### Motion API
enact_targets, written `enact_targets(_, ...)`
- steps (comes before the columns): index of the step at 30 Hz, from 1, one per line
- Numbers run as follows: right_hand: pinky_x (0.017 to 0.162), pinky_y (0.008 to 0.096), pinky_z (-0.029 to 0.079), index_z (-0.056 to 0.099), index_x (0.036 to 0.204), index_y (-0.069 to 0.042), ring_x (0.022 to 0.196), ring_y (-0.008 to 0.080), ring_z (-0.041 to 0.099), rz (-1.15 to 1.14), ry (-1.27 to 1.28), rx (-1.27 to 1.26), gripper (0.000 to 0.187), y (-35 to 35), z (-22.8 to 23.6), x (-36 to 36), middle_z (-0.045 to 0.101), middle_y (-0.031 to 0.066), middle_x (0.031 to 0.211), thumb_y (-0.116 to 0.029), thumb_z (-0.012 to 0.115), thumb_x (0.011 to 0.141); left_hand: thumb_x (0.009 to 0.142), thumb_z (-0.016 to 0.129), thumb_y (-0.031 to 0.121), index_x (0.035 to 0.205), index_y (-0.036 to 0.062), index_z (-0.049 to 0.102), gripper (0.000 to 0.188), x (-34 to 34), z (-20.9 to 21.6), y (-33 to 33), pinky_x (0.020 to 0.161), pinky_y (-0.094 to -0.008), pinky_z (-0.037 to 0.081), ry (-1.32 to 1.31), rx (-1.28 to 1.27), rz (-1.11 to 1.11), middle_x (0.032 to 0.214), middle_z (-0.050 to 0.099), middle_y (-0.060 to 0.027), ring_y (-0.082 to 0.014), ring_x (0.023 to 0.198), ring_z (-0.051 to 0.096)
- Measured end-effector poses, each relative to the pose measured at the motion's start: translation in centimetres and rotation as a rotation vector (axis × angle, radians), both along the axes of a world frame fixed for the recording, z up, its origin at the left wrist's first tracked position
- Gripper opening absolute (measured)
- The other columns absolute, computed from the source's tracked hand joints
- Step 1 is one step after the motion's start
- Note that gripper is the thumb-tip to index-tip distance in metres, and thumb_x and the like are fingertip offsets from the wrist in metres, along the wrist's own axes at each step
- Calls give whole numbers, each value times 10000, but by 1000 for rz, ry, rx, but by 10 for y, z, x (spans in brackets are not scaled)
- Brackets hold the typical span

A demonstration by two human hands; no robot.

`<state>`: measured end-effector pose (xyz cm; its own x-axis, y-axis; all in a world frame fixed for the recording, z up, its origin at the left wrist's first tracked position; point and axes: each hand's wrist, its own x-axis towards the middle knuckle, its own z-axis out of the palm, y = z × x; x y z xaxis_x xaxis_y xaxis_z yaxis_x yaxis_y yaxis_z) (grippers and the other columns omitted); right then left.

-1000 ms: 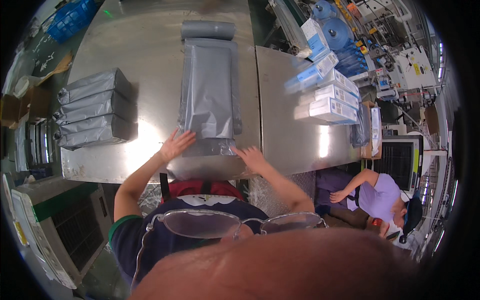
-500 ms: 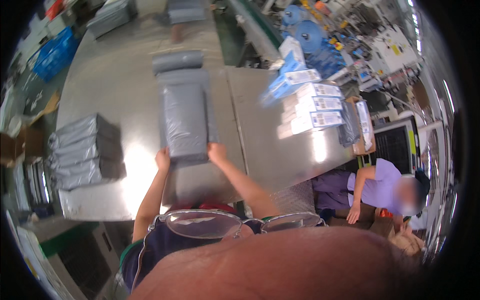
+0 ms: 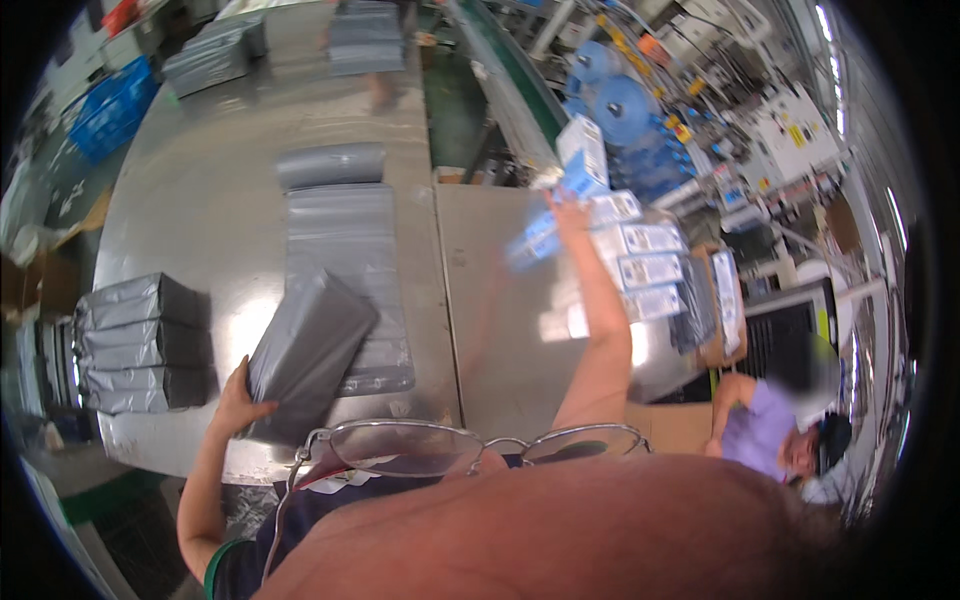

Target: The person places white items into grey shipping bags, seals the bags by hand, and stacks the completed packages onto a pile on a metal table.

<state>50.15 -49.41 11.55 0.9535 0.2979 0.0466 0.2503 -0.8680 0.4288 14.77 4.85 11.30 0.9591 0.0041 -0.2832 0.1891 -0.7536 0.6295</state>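
Observation:
My left hand [image 3: 243, 405] grips the near left edge of a grey plastic-wrapped package [image 3: 318, 345], its thumb on top. The package is tilted and lies partly over a flat grey plastic bag [image 3: 340, 235], whose far end meets a grey roll [image 3: 332, 166]. My right hand [image 3: 570, 215] stretches out to the right, its fingers apart and slightly blurred, at a blue-and-white box [image 3: 535, 243]. Beside it are several stacked white boxes [image 3: 650, 270] with printed ends. To the left stand several grey wrapped packages [image 3: 145, 345] in a stack.
The metal table [image 3: 230, 200] has a seam on its right side. Grey bags [image 3: 365, 40] lie in piles at the far end, near a blurred hand [image 3: 380, 92]. A blue crate [image 3: 112, 110] is at far left. A person in purple [image 3: 755, 430] is at lower right, below machinery.
My right hand has left the grey package and reached right to the boxes. My left hand has drawn the package toward me and leftward, turning it. The person in purple has bent lower.

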Motion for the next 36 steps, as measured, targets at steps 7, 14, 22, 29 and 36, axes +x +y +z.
enact_targets(7, 923, 456, 229, 284, 1226, -243, 1015, 313, 388, 325, 367, 226, 751, 13, 16, 2, 411, 165, 1061, -68, 595, 565, 520, 678, 249, 1198, 30, 257, 828, -158, 75, 71, 859, -479, 297, 253, 781, 8, 1143, 388, -119, -260, 1119, 313)
enact_targets(14, 820, 384, 332, 431, 1085, -118, 887, 295, 440, 471, 56, 348, 692, 104, 89, -86, 460, 127, 858, -110, 700, 448, 616, 612, 221, 1184, 64, 286, 674, -215, 19, 244, 851, -501, 292, 196, 1393, -40, 1160, 384, -77, -241, 1126, 310)
enact_targets(22, 726, 258, 410, 463, 1015, -27, 831, 159, 489, -32, 545, 1429, 585, 141, 60, -202, 511, 71, 927, -153, 753, 523, 759, 429, 215, 1139, 116, 373, 397, -149, -7, 218, 796, -528, 293, 270, 1646, 203, 1141, 390, -72, -246, 1118, 318)
enact_targets(29, 751, 278, 413, 453, 1054, 6, 898, 168, 487, -95, 865, 1616, 538, 187, -103, -260, 481, 93, 1015, -180, 696, 611, 660, 463, 91, 739, 52, 495, 94, -16, -69, -48, 588, -324, 424, -513, 284, -100, 742, 511, -98, -239, 694, 521)
enact_targets(36, 526, 243, 435, 585, 773, -19, 570, 120, 539, -319, 912, 1432, 325, 206, -71, -261, 578, 62, 634, -335, 507, 771, 705, 452, 126, 852, 83, 490, 157, 51, -145, -86, 593, -312, 445, -500, 521, -541, 832, 499, -64, -213, 750, 525)
